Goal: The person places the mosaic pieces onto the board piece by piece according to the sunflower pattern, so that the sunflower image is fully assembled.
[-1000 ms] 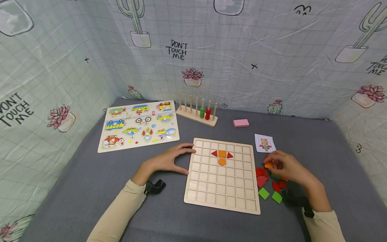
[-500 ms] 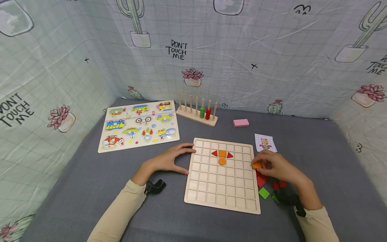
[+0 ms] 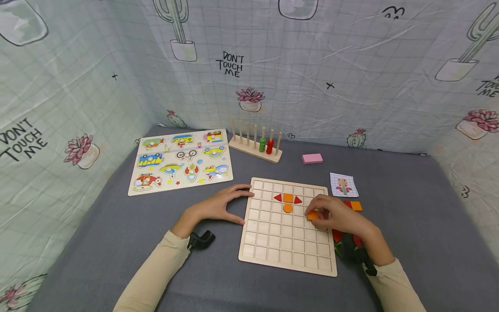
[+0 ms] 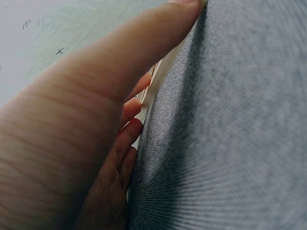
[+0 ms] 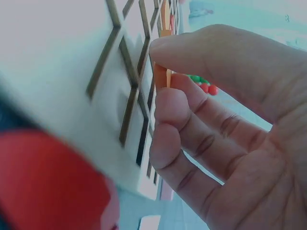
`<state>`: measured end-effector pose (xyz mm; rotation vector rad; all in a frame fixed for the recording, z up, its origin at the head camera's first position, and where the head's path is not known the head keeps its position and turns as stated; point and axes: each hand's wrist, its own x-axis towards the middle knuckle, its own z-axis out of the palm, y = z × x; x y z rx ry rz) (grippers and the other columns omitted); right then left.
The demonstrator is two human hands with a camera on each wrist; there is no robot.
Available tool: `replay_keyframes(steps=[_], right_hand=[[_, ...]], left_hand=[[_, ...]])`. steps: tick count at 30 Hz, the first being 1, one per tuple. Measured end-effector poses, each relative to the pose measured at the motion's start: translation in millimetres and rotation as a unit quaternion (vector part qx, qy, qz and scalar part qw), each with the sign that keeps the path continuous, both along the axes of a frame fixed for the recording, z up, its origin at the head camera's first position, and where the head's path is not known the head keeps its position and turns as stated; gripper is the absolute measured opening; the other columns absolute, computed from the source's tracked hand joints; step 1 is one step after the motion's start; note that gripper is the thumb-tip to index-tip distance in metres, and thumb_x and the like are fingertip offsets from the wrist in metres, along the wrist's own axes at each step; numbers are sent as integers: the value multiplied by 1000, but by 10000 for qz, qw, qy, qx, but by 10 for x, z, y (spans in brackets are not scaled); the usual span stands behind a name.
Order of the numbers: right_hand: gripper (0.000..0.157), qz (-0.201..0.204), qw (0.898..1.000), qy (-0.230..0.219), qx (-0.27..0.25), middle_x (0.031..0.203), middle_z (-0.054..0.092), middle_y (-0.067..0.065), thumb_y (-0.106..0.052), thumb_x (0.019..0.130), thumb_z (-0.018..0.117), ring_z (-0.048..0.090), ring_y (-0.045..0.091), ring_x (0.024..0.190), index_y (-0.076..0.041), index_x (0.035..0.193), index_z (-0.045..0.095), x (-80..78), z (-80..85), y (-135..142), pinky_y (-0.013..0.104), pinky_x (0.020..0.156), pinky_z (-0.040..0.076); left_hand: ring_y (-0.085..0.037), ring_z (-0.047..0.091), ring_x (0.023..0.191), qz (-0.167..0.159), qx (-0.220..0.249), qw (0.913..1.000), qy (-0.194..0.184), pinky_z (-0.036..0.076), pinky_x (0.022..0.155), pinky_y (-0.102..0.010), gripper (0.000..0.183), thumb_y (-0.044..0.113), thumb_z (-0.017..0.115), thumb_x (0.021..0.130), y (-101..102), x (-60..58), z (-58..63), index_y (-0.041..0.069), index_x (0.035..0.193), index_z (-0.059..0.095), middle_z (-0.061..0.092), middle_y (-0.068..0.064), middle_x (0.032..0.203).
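Observation:
A wooden grid board (image 3: pixel 269 249) lies in the middle of the table in the head view. On it are an orange square (image 3: pixel 288 198), a red triangle (image 3: pixel 278 197) to its left, another red triangle (image 3: pixel 298 199) to its right, and an orange disc (image 3: pixel 287 208) below. With thumb and fingers spread, my left hand (image 3: pixel 216 208) touches the board's left edge. My right hand (image 3: pixel 337 213) is over the right part of the board and pinches an orange tile (image 3: pixel 313 215) between thumb and fingers. Its full outline is covered by the fingers.
Loose red pieces (image 3: pixel 337 236) lie right of the board, partly under my right wrist, with an orange square tile (image 3: pixel 356 206) behind them. A pattern card (image 3: pixel 344 185), a pink block (image 3: pixel 312 158), a peg stand (image 3: pixel 255 149) and a vehicle puzzle (image 3: pixel 179 162) stand farther back.
My right hand has carried the orange tile left, from the loose pieces to above the board. The left hand stays at the board's edge.

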<state>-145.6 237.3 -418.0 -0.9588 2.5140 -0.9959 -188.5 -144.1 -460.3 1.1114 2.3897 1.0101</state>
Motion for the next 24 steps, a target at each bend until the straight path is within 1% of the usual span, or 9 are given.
replay_keyframes(steps=[3,6,11,15,19,24], right_hand=[[20,44,10000,13,-28,97,58,3,-5,85,75,48,6,68,-10,104,70,-25,-11,-48,22,59,44],[20,-1,10000,-29,-41,99,59,4,-3,84,75,49,10,69,-10,103,70,-48,-13,-91,22,59,43],[20,-34,9999,-111,-74,102,60,8,-2,85,74,52,16,72,-6,104,70,-96,-23,-147,23,62,44],[20,-75,9999,-117,-66,104,61,8,-3,85,73,52,15,76,-6,105,70,-128,-45,-152,25,66,45],[18,-106,9999,20,-30,106,62,8,-3,86,72,52,12,79,-6,104,71,-140,-78,-153,26,69,47],[16,-29,9996,255,-81,107,62,9,-1,87,70,52,12,81,-7,101,71,-141,-123,-179,27,69,48]], left_hand=[[-27,26,144,-11,2,10000,-17,25,113,-52,77,37,81,80,3,3,3,19,146,45,27,-2,158],[-27,26,144,-8,-11,10000,-72,25,113,-52,78,37,81,80,2,3,9,20,146,45,27,-2,158],[-26,25,144,16,-33,9999,-116,24,113,-52,78,36,81,80,-3,-11,1,21,146,44,26,-1,158],[-27,25,144,6,-21,10000,-76,25,113,-53,77,37,81,80,-1,-21,-12,20,146,45,27,-2,158],[-27,26,144,9,-38,10000,-42,25,113,-52,77,37,81,80,-3,-17,-9,20,146,45,27,-2,158],[-26,25,144,3,-58,10000,-45,24,114,-51,77,36,81,80,-6,-13,-14,20,146,45,27,-2,158]])
